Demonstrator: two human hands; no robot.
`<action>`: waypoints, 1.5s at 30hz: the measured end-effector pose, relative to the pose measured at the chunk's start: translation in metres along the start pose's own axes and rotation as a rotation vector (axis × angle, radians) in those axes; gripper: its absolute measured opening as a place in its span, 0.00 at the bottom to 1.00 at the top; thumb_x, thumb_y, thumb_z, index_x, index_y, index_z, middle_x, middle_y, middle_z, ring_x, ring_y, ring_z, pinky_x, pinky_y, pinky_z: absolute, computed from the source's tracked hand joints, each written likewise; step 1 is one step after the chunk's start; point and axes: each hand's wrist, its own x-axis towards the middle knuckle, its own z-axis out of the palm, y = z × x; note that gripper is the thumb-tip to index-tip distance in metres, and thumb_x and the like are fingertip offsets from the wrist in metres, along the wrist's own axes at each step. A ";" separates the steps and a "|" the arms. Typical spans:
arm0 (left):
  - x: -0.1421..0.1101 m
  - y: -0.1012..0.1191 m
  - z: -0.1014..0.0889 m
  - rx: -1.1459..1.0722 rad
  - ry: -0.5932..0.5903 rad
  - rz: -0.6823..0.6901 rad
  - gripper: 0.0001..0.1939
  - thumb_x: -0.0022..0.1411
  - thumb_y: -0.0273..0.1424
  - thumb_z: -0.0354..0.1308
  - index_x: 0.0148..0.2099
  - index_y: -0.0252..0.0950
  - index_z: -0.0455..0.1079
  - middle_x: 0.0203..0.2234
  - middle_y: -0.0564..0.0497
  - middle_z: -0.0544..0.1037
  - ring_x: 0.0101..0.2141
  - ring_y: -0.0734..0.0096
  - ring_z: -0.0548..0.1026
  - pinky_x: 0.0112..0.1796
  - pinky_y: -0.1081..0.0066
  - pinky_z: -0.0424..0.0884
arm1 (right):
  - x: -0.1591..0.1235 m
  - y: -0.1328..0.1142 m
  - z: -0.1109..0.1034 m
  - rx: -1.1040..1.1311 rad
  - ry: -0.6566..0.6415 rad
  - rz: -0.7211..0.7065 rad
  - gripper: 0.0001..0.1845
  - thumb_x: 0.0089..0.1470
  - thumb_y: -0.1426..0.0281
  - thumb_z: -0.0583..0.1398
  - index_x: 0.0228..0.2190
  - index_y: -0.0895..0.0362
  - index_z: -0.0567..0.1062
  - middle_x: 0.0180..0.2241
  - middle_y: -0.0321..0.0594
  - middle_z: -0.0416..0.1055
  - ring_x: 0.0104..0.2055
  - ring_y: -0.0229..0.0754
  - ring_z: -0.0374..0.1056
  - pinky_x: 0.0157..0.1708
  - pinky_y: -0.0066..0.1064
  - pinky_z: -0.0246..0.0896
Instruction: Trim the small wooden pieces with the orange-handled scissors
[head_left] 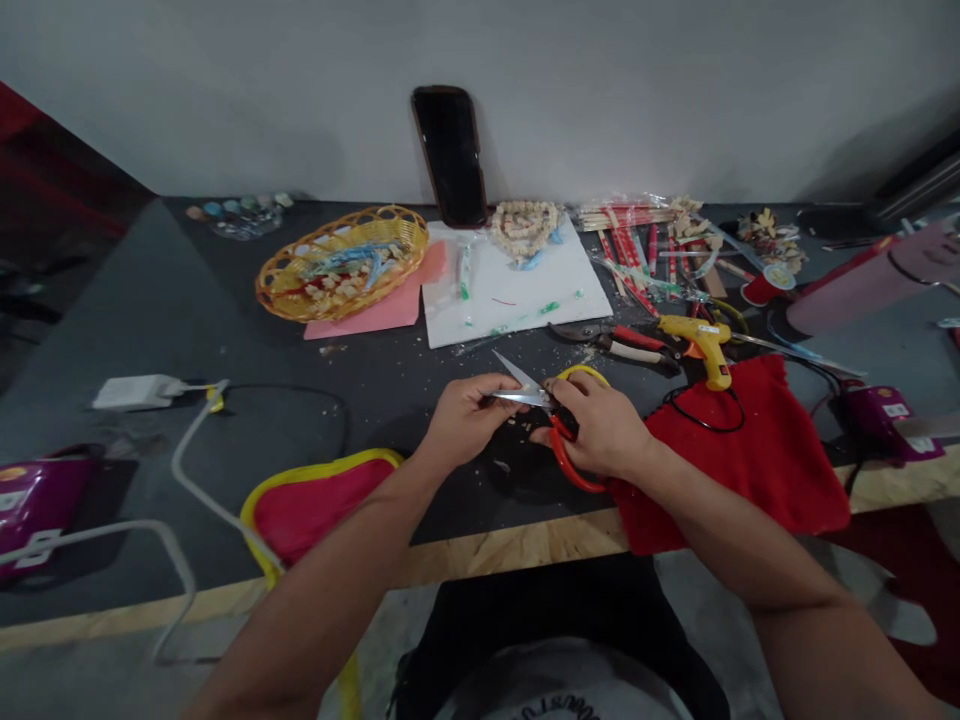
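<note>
Scissors (534, 398) are mid-frame, blades apart, right hand (604, 430) gripping the handles, left hand (466, 415) pinching at the blades (can't tell what), yellow glue gun (699, 342) right of center.

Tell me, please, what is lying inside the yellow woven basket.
Inside the basket are small pale pieces, blue strips and something reddish toward the left end; whatever lies beneath the pile is covered.
</note>
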 end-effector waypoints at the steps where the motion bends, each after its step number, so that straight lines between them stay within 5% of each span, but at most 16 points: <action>1: 0.000 0.000 0.001 -0.019 0.001 -0.007 0.07 0.54 0.30 0.58 0.27 0.34 0.75 0.22 0.52 0.79 0.26 0.72 0.74 0.29 0.76 0.67 | 0.000 0.000 0.000 -0.004 0.008 0.000 0.30 0.56 0.52 0.58 0.53 0.58 0.67 0.46 0.51 0.68 0.47 0.52 0.68 0.46 0.41 0.66; 13: -0.001 -0.002 0.003 -0.090 0.102 0.036 0.06 0.52 0.31 0.61 0.29 0.34 0.75 0.23 0.52 0.79 0.24 0.73 0.73 0.27 0.76 0.67 | -0.002 -0.005 -0.003 0.051 0.034 0.010 0.28 0.57 0.53 0.56 0.52 0.58 0.67 0.45 0.50 0.69 0.46 0.52 0.68 0.43 0.41 0.67; 24: 0.000 0.000 -0.002 -0.078 -0.022 0.033 0.04 0.51 0.26 0.59 0.26 0.34 0.73 0.21 0.53 0.76 0.25 0.75 0.71 0.29 0.76 0.67 | 0.001 0.000 -0.001 0.062 0.016 -0.015 0.34 0.52 0.49 0.60 0.53 0.58 0.66 0.46 0.51 0.66 0.50 0.53 0.66 0.47 0.44 0.66; 38: -0.001 0.000 0.000 -0.113 0.011 -0.002 0.07 0.54 0.30 0.59 0.26 0.34 0.74 0.21 0.52 0.77 0.25 0.73 0.71 0.29 0.75 0.65 | -0.001 -0.002 -0.003 0.028 0.036 0.003 0.30 0.56 0.49 0.57 0.52 0.56 0.68 0.45 0.50 0.69 0.47 0.51 0.68 0.42 0.39 0.67; 45: -0.001 0.002 -0.003 -0.204 -0.071 -0.079 0.06 0.49 0.30 0.61 0.24 0.33 0.73 0.21 0.52 0.75 0.26 0.72 0.71 0.31 0.73 0.65 | 0.001 0.000 0.001 0.032 0.071 -0.036 0.36 0.49 0.47 0.62 0.52 0.57 0.68 0.45 0.50 0.66 0.49 0.53 0.65 0.49 0.46 0.64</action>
